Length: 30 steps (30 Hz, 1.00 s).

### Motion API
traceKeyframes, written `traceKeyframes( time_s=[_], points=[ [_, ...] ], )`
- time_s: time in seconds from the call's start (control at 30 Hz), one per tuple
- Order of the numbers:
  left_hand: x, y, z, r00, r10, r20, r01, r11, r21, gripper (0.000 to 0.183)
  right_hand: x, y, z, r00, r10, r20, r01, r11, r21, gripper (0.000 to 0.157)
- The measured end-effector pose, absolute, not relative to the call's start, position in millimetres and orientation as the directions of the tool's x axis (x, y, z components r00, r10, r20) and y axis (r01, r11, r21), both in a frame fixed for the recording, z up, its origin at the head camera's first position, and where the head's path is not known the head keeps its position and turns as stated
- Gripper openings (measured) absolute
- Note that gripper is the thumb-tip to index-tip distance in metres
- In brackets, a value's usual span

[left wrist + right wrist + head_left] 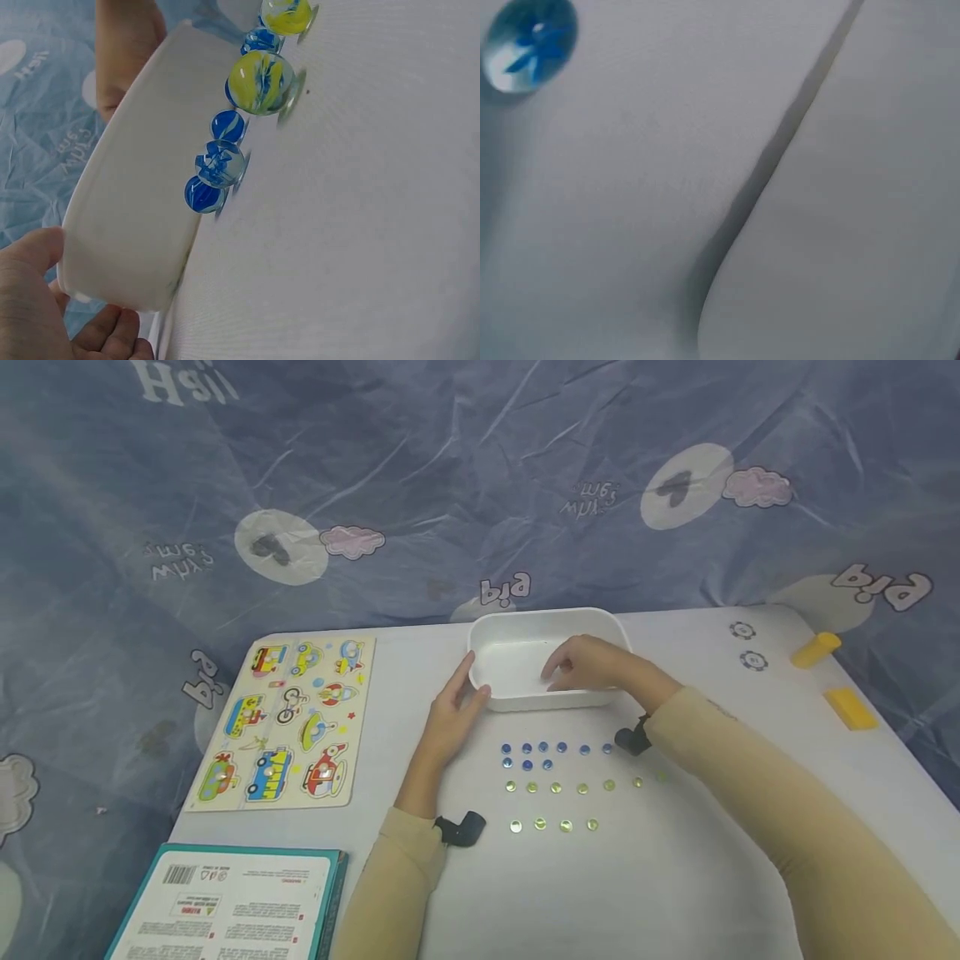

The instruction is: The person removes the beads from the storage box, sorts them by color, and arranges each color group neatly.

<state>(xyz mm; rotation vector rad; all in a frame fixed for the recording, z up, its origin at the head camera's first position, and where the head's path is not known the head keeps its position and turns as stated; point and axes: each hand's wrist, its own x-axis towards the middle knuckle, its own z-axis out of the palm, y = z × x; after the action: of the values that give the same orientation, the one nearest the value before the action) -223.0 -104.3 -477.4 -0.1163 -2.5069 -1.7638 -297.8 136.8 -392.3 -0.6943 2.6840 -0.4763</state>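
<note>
My left hand (450, 718) holds the near left corner of a white plastic tub (510, 702), thumb by the rim and fingers around the outside. Inside the tub is my right hand (592, 662), its fingers bent down toward the floor of the tub; whether anything is between the fingertips is hidden. Glass marbles lie in rows on the white table in front of the tub: blue ones (527, 765) nearest it, yellow-green ones (566, 826) farther from it. In the left wrist view, a blue marble (227, 126) and a yellow-swirled marble (261, 82) stand by the tub's wall.
A wooden vehicle puzzle board (281, 727) lies on the left, with a teal-edged box (240, 902) below it. At the right are a yellow cylinder (816, 650), a yellow block (851, 708) and two printed round marks (753, 661). A blue patterned cloth (450, 485) hangs behind the table.
</note>
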Motion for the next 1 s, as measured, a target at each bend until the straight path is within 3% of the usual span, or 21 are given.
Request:
traceKeyframes(
  time_s=[0.43, 1.0],
  points=[
    [-222.7, -104.0, -476.0, -0.995, 0.013, 0.095, 0.093, 0.356, 0.93, 0.06, -303.4, 95.7, -400.5, -0.786, -0.52, -0.335, -0.344, 0.817, -0.462, 0.014],
    [-225.6, -106.9, -479.2, -0.995, 0.045, 0.086, 0.096, 0.325, 0.941, 0.06, -307.8, 51.7, -399.9, -0.726, -0.6, -0.335, -0.449, 0.783, -0.43, 0.006]
  ],
)
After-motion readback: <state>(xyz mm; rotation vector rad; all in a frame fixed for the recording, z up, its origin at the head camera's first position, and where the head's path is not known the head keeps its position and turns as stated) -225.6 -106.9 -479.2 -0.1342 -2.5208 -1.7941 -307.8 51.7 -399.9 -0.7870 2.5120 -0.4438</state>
